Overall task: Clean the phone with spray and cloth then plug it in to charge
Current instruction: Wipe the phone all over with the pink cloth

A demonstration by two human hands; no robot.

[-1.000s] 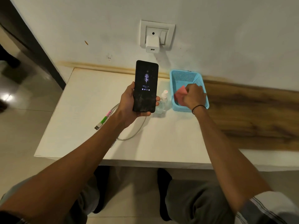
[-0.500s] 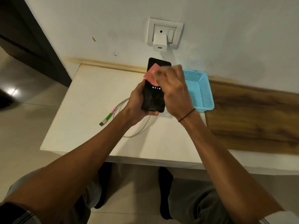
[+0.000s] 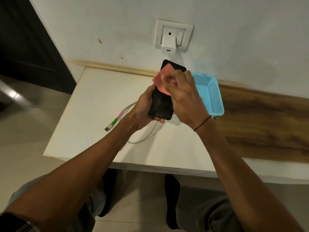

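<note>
Nearest the camera, both forearms reach out over the counter [image 3: 93,104]. The left hand [image 3: 143,109] has its grip closed around the lower body of the phone [image 3: 161,105], holding it tilted above the counter with the screen facing up. The right hand [image 3: 181,97] has its grip pinched closed on the pink cloth [image 3: 161,81], which presses against the upper half of the screen. Beneath the hands, the charging cable [image 3: 142,139] lies loose on the counter, its USB plug [image 3: 108,128] pointing left, well apart from the charger [image 3: 168,46] seated in the wall socket [image 3: 173,35] beyond. The blue basket [image 3: 210,96] sits just beside the right hand. Risks: firm wiping against a one-handed hold may lever the phone out of the left hand; residual moisture may reach the charging port before plugging in. The spray bottle is hidden.
</note>
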